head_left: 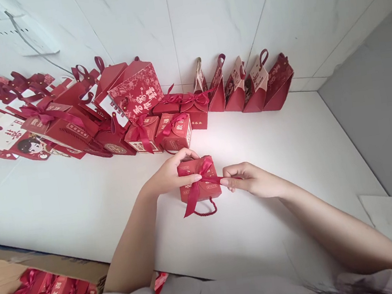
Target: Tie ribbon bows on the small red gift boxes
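Note:
A small red gift box (186, 192) with gold print stands on the white table in front of me. Round it runs a dark red ribbon (193, 196), tied in a bow on top, and a twisted cord handle (206, 212) hangs on the near side. My left hand (170, 173) is closed on the box from the left, its thumb pressed at the bow's knot and its fingers partly hidden behind the far edge. To the right, my right hand (245, 180) pinches one ribbon tail between thumb and fingers, and the tail looks taut.
Behind the box stand several red ribboned boxes (175, 130) and a row of triangular boxes (251, 86) along the tiled wall. More red packaging (59, 121) is heaped at the left. A cardboard carton (3, 273) at lower left holds ribboned boxes. A grey panel (375, 84) bounds the right side.

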The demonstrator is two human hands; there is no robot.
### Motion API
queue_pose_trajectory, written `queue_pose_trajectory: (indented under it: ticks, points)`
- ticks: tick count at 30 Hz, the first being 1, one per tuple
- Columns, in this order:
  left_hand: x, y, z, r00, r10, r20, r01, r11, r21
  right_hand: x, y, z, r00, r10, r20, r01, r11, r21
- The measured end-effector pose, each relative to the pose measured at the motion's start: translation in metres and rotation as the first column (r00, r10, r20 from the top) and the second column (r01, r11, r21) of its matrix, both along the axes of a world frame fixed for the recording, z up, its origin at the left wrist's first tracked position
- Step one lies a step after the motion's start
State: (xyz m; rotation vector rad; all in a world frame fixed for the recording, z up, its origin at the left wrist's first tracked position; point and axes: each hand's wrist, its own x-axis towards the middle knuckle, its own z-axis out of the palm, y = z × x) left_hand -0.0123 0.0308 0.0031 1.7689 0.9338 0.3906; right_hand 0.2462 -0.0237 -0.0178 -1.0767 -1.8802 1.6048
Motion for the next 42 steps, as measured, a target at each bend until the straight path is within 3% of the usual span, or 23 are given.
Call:
queue_pose_trajectory:
  ticks: [5,10,13,16,20,25,27,29,31,33,35,42]
  points:
    - [0.001,-0.002,0.0,1.0,-0.005,-0.004,0.005,0.999,0.035,0.011,0.009,-0.001,0.938,0.345,0.04,-0.338,0.933,-0.127]
    - [-0.005,0.002,0.0,1.0,-0.03,-0.001,0.03,0.998,0.057,0.021,0.015,-0.009,0.883,0.457,0.109,-0.438,0.884,-0.163]
    - [-0.022,0.008,0.0,0.998,-0.065,-0.024,0.067,0.994,0.089,0.024,0.016,-0.017,0.929,0.329,0.168,-0.316,0.943,-0.099]
    - [-0.043,0.012,-0.001,0.984,-0.13,-0.118,0.138,0.989,0.06,0.021,0.015,-0.029,0.975,0.123,0.184,-0.143,0.985,0.098]
    - [-0.051,0.013,-0.009,0.964,-0.185,-0.191,0.197,0.979,0.045,0.005,0.011,-0.05,0.998,0.036,0.06,-0.055,0.933,0.354]
    - [-0.033,0.016,-0.023,0.989,-0.131,-0.067,0.138,0.984,0.113,-0.013,0.009,-0.07,0.998,0.015,-0.057,0.011,0.906,0.423]
    - [-0.027,0.018,-0.029,0.998,-0.063,-0.019,0.066,0.983,0.172,-0.014,0.011,-0.076,0.991,-0.103,-0.091,0.134,0.868,0.478]
    - [-0.022,0.02,-0.035,0.999,-0.006,0.042,-0.005,0.971,0.24,-0.012,0.015,-0.08,0.967,-0.238,-0.093,0.247,0.775,0.582]
    - [-0.016,0.02,-0.043,0.996,0.017,0.082,-0.04,0.954,0.297,-0.009,0.02,-0.083,0.945,-0.316,-0.081,0.284,0.675,0.681]
    - [-0.007,0.018,-0.05,0.995,0.018,0.099,-0.052,0.933,0.355,-0.005,0.024,-0.084,0.939,-0.334,-0.082,0.284,0.619,0.732]
    - [0.002,0.016,-0.056,0.995,0.02,0.101,-0.061,0.906,0.418,-0.003,0.028,-0.085,0.938,-0.332,-0.101,0.294,0.609,0.736]
    - [0.009,0.012,-0.062,0.993,0.11,0.033,-0.109,0.818,0.565,0.003,0.034,-0.09,0.96,-0.241,-0.141,0.273,0.7,0.66]
